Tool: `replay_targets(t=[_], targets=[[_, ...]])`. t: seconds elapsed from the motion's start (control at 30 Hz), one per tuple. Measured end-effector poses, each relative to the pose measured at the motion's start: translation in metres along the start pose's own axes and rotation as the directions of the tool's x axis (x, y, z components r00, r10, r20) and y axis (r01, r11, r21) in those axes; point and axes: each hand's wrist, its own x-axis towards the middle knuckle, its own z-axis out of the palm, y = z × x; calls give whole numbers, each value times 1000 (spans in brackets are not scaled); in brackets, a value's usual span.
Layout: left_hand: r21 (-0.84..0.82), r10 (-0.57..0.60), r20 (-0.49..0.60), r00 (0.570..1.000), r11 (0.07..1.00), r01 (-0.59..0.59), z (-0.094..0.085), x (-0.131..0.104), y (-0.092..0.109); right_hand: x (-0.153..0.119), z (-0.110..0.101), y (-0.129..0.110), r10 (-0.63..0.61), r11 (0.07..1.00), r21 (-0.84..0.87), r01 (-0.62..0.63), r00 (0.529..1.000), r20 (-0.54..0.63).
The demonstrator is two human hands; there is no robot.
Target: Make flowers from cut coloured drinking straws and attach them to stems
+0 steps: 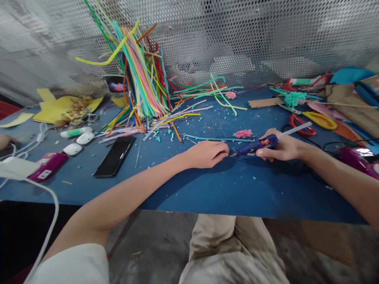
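Observation:
My right hand is wrapped round a blue hot glue gun, its nozzle pointing left. A whitish glue stick sticks out of the gun's back end. My left hand is closed, fingertips pinched together beside the nozzle. Whatever lies between those fingertips is too small to make out. Just beyond the two hands lie a light blue pipe cleaner and a pink fuzzy piece.
Many coloured pipe cleaners stand bundled against the perforated metal panel. A phone, a power strip and white cables lie left. Red-handled scissors and yellow-handled scissors lie right. Another person's hand shows at the left edge.

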Motion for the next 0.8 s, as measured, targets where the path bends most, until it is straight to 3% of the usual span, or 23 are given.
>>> replay_targets(t=[0.8], targets=[[16, 38, -15, 999, 999, -38, -1, 0, -1, 2, 2, 1, 14, 1000, 8, -14, 1000, -4]])
